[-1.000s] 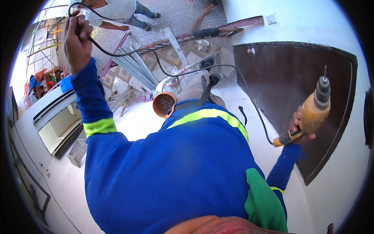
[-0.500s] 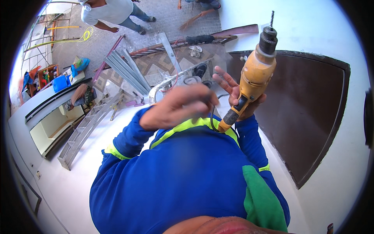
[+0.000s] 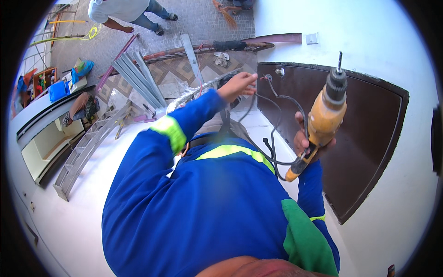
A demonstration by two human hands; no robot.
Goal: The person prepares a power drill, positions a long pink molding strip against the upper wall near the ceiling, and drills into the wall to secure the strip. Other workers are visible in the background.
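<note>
Your right hand (image 3: pixel 302 141) is wrapped around the handle of a yellow drill (image 3: pixel 324 119), which you hold out to your right, in front of a brown door (image 3: pixel 369 150). The drill tilts a little, its black chuck (image 3: pixel 336 86) and thin bit (image 3: pixel 340 63) toward the top of the view and the butt of its handle toward your waist. A dark cord (image 3: pixel 299 107) runs from that butt and hangs in loose loops between your two hands. Your left hand (image 3: pixel 237 87) is raised in front of you, its fingers mostly stretched out, with part of the cord right by the fingertips; you cannot tell from this view whether they pinch it. A green cloth (image 3: pixel 307 235) lies over your right shoulder, against your blue shirt (image 3: pixel 198 203). To your left, a metal ladder (image 3: pixel 87 150) lies on the white floor, near a bundle of grey metal bars (image 3: pixel 136 78). Farther off, a person in a white top (image 3: pixel 123 10) stands on the paving, and a broom (image 3: pixel 225 16) shows near the upper edge.
</note>
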